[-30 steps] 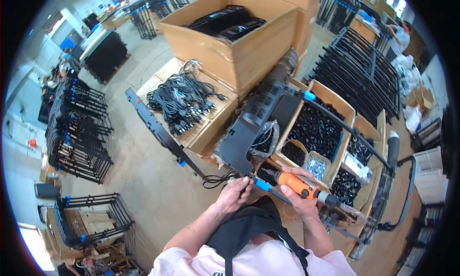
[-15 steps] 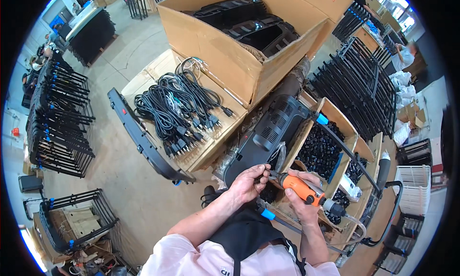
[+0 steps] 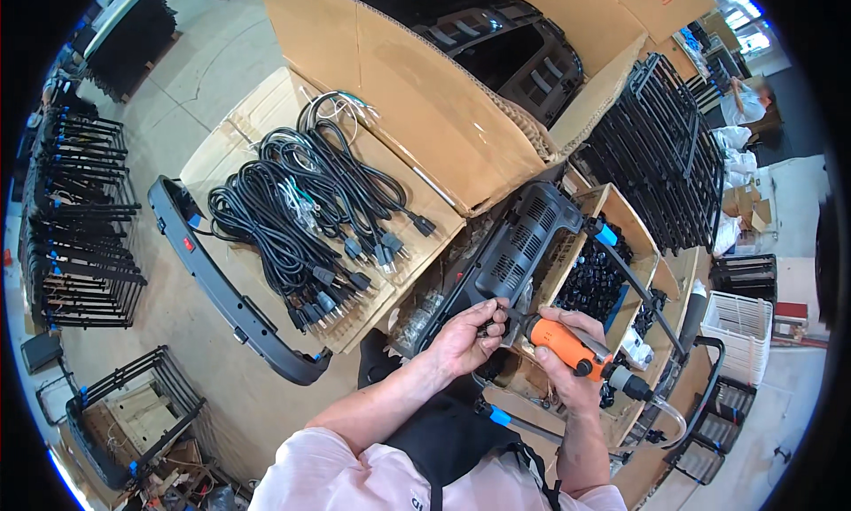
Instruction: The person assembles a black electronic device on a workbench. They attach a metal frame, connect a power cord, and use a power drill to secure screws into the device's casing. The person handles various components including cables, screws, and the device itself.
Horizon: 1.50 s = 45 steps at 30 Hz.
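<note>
My right hand (image 3: 574, 369) is wrapped round an orange power screwdriver (image 3: 558, 341), with a clear hose (image 3: 672, 415) running from its back end. The tool's front end points left, toward my left hand (image 3: 472, 338). Thumb and fingers of that hand are pinched together at the tool's tip; what lies between them is small, dark and mostly hidden. Just beyond both hands lies a black plastic housing (image 3: 523, 245) with vent slots. A black metal frame (image 3: 640, 280) with blue-wrapped ends passes under the right hand and tool.
Black power cords (image 3: 292, 210) lie heaped on cardboard (image 3: 239, 125) ahead left, beside a curved black plastic part (image 3: 235, 298) with a red switch. A large carton (image 3: 399, 94) holds black panels. Right is a wooden bin (image 3: 651, 254) of small black parts. Stacked frames stand both sides.
My view has shifted, so the carton, cords and curved part appear larger and further left. Both hands keep their hold, with the screwdriver still meeting the left fingertips.
</note>
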Tool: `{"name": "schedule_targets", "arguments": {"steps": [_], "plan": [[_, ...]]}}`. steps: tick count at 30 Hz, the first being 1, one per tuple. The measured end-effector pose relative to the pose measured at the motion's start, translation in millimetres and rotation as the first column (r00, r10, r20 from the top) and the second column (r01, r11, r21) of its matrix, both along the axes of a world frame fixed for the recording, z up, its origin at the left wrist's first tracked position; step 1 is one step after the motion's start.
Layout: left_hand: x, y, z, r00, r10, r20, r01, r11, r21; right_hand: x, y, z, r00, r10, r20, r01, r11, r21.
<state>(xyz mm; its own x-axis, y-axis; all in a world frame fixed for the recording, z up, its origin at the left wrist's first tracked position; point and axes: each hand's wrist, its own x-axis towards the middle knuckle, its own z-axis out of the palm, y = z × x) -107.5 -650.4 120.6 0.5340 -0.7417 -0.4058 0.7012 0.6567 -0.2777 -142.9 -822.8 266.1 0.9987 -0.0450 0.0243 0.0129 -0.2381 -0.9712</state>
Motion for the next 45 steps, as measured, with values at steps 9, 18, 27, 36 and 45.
{"name": "schedule_targets", "arguments": {"steps": [9,18,27,36,45], "plan": [[20,-10,-3,0.991,0.132,0.012,-0.132,0.989,0.067,44,20,2,0.993,-0.068,-0.094,0.060,0.995,-0.083],[23,-19,-11,0.992,0.128,-0.005,-0.125,0.979,0.163,63,25,-12,0.996,-0.043,-0.076,0.037,0.996,-0.081],[23,-22,-11,0.990,0.138,0.011,-0.137,0.973,0.187,72,29,-25,0.997,-0.019,-0.079,0.011,0.995,-0.095],[19,-26,-13,0.990,0.113,0.079,-0.129,0.957,0.258,86,41,-34,0.993,-0.013,-0.119,0.000,0.994,-0.108],[10,-31,-16,0.970,0.152,0.192,-0.203,0.935,0.289,98,45,-32,0.973,0.115,-0.198,-0.153,0.969,-0.192]]}}
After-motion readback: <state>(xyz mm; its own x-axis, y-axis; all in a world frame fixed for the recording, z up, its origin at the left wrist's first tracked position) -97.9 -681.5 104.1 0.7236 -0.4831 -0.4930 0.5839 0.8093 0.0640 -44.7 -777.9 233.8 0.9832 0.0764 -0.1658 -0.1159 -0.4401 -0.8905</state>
